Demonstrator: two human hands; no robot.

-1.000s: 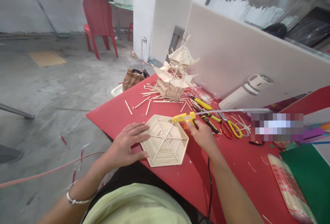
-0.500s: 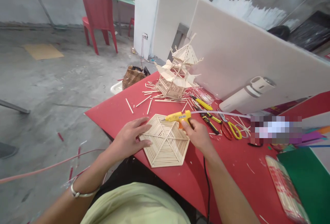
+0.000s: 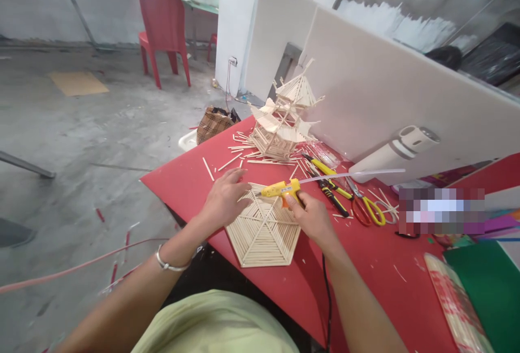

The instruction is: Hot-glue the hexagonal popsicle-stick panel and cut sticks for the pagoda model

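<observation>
My right hand (image 3: 311, 215) is wrapped round the grip of a yellow hot glue gun (image 3: 277, 189). A clear glue stick (image 3: 357, 174) juts from the gun's back. Its nozzle points left, over the upper edge of a hexagonal panel of thin wooden sticks (image 3: 264, 242), which lies flat at the table's near edge. My left hand (image 3: 226, 197) is at the panel's upper left, fingers apart and partly covering that corner. Whether the fingertips touch the panel I cannot tell. Beyond stands a pagoda model (image 3: 280, 125) made of the same sticks, with loose sticks (image 3: 264, 162) around its base.
On the red table (image 3: 365, 282), right of the gun, lie pliers (image 3: 335, 198), a yellow-handled cutter (image 3: 323, 166) and scissors (image 3: 368, 209). A white bottle (image 3: 400, 152) leans by the white board. A pack of sticks (image 3: 455, 301) and green sheet (image 3: 479, 282) are at right. The gun's black cord (image 3: 328, 299) hangs down.
My left hand has moved up and right along the panel's upper left edge, nearer the nozzle. The glue stick's free end has swung up. My right hand keeps its hold on the glue gun.
</observation>
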